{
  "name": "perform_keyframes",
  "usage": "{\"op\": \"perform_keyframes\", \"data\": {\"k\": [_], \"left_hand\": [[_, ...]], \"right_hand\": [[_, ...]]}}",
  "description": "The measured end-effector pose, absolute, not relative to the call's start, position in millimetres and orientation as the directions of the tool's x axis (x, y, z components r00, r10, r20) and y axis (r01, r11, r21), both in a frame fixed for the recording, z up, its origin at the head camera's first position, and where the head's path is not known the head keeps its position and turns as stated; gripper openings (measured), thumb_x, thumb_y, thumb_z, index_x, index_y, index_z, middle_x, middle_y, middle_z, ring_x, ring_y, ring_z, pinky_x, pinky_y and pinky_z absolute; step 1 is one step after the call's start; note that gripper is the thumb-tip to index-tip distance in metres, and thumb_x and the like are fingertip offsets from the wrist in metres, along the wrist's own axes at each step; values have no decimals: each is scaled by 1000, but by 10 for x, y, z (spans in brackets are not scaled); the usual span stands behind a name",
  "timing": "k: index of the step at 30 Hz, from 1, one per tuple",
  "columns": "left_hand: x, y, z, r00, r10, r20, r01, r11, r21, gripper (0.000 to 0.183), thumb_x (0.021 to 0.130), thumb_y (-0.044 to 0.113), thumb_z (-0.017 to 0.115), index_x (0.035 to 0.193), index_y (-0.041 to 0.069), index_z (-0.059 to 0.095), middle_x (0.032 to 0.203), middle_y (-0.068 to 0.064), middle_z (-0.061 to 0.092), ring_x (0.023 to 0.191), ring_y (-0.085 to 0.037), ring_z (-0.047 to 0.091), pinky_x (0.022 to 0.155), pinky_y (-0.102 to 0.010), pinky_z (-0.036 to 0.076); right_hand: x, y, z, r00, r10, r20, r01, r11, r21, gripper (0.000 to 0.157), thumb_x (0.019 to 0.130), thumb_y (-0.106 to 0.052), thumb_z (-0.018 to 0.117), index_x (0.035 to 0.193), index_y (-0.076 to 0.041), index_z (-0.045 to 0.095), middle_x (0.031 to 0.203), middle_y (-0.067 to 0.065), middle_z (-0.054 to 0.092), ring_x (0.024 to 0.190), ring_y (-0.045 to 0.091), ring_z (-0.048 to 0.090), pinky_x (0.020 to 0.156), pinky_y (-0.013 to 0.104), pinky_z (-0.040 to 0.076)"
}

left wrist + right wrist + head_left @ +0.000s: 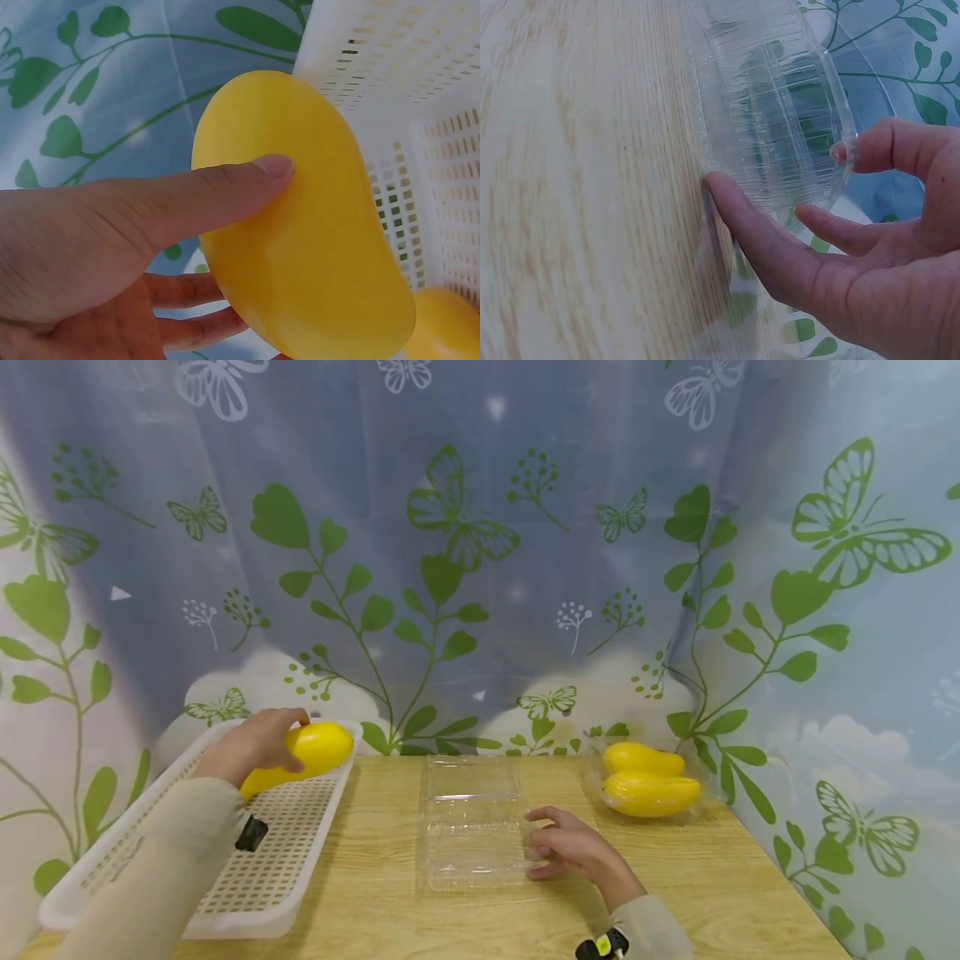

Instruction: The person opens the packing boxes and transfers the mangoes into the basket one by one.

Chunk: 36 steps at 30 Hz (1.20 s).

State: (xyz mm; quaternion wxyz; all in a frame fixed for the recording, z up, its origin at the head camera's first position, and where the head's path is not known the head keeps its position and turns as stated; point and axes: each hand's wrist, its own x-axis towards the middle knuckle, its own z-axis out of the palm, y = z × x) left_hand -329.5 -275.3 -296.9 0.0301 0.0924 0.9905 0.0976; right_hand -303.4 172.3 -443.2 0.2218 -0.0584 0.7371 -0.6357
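1. Mango (pixel 322 747), bright yellow, is in the left hand (pixel 258 745), at the far end of the white basket (pixel 240 925); whether it touches the basket, I cannot tell.
2. Its skin is smooth and lightly glossy, deepening to orange-yellow in the shade below the thumb. Both ends are rounded, and one side dips in slightly, giving it a plump kidney shape.
3. The left hand is clamped on it: the thumb lies across its face, with other fingers behind, partly hidden.
4. Part of a second mango (pixel 446 330), also yellow, shows at the lower right of the left wrist view, inside the basket.
5. The right hand (pixel 576 850) is well apart from the left. Its fingers are spread, tips touching the near right edge of a clear box (pixel 472 852).
6. That box is ribbed, see-through plastic and lies on the wooden table (pixel 375 902), between the basket and a packed pair (pixel 651 793).
7. The pair, two yellow mangoes side by side in clear plastic, sits at the table's far right, near the patterned curtain (pixel 540 610).
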Motion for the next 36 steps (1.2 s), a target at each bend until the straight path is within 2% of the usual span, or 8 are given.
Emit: {"op": "perform_keyframes", "data": {"k": [15, 29, 36], "left_hand": [[-3451, -2857, -3120, -986, 116, -121, 87, 972, 217, 68, 83, 12, 85, 139, -4, 51, 142, -36, 51, 115, -47, 57, 98, -66, 48], [-3575, -2931, -3306, -979, 159, -125, 130, 968, 213, 68, 80, 5, 85, 138, -4, 51, 141, -36, 52, 122, -53, 54, 100, -67, 47], [-3629, -2979, -3445, -981, 147, -123, 117, 967, 225, 67, 80, 3, 85, 138, -3, 52, 143, -36, 52, 125, -53, 53, 104, -69, 45]], "right_hand": [[-3030, 1740, -4413, -885, -382, -267, 209, 188, -960, 64, 97, -9, 56, 153, 6, 29, 74, -2, 40, 67, 11, 37, 83, 45, 64], [-3036, 1741, -4425, -886, -384, -261, 206, 181, -962, 64, 97, -8, 56, 153, 7, 29, 81, 1, 43, 67, 11, 36, 82, 45, 64], [-3031, 1739, -4427, -888, -383, -254, 198, 182, -963, 64, 96, -8, 56, 153, 7, 30, 78, 0, 41, 67, 11, 36, 83, 45, 64]]}}
